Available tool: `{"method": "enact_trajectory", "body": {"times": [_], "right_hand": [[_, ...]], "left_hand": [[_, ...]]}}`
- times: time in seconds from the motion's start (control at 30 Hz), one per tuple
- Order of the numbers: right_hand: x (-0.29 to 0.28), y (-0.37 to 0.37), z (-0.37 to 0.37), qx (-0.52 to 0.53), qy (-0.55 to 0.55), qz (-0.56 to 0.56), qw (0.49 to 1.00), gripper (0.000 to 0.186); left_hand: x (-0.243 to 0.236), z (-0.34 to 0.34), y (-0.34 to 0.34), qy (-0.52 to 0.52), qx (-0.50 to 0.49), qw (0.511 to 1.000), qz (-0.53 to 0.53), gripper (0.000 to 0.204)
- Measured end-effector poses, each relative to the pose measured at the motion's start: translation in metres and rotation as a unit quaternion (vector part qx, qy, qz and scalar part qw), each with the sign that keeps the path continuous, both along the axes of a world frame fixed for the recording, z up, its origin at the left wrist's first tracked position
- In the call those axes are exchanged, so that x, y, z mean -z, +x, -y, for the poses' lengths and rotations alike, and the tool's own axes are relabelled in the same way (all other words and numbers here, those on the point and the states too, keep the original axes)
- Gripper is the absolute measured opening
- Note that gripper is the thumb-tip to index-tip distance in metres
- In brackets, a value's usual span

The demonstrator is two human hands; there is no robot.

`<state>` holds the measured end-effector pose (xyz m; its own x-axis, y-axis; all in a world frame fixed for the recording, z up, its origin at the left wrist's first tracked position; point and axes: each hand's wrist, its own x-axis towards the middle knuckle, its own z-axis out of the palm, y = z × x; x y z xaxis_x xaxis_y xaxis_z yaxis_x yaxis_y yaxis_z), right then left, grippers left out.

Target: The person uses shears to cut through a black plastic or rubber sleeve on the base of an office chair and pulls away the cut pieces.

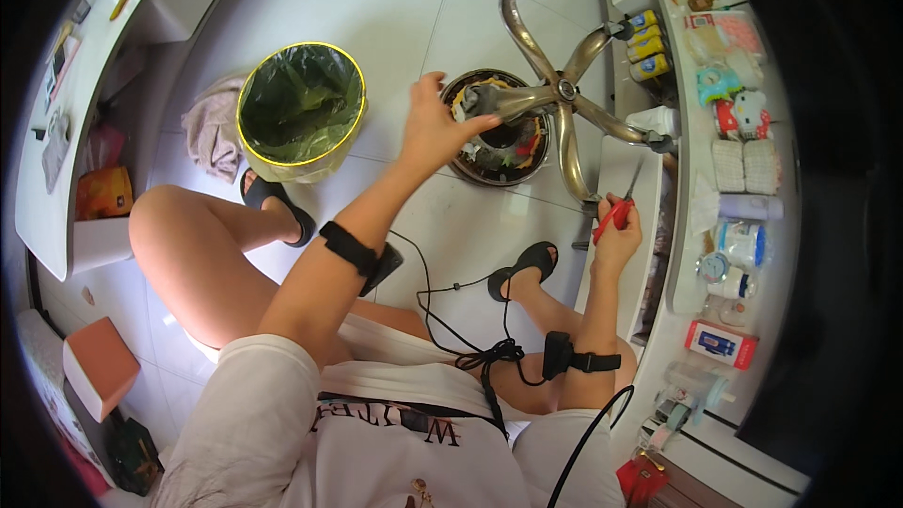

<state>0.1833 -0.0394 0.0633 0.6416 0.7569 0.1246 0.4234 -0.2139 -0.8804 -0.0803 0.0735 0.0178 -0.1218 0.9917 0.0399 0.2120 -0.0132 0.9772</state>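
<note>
A metal five-legged chair base (pixel 565 89) with casters on its leg ends stands in front of me, towards the right. My left hand (pixel 438 128) reaches to the caster (pixel 478 101) on its nearest left leg, thumb and fingers spread apart around it. Whether the thumb touches the leg I cannot tell. In my right hand (pixel 617 237), beside the lower leg of the base, is a pair of red-handled scissors (pixel 616 214), their thin metal tip pointing up and away. A round dark tub (pixel 500 175) with a patterned rim sits under the left leg, partly covered by it.
A lined bin with a yellow rim (pixel 303 162) stands at the left, beside a crumpled cloth (pixel 214 127). A shelf (pixel 691 226) full of small goods runs along the right. A white desk (pixel 47 216) stands far left. Black cables (pixel 489 355) hang across my lap.
</note>
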Motion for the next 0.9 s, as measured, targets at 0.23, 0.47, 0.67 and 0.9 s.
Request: {"method": "enact_trajectory", "body": {"times": [0.23,0.47,0.67,0.9], "right_hand": [[0.009,-0.026,0.013,-0.044,0.032,0.072,0.996,0.023],[-0.048,-0.079,0.024,-0.230,-0.015,-0.310,0.922,0.022],[-0.037,-0.011,0.008,-0.014,0.102,-0.144,0.984,0.019],[-0.028,0.053,0.015,0.068,0.076,-0.128,0.987,0.022]], "left_hand": [[0.047,0.016,-0.041,0.037,-0.118,0.982,-0.144,0.047],[-0.005,0.053,0.042,0.137,0.025,0.989,-0.049,0.035],[-0.059,0.073,0.076,0.307,0.172,0.896,-0.269,0.049],[-0.033,0.044,0.069,0.260,0.231,0.880,-0.323,0.024]]}}
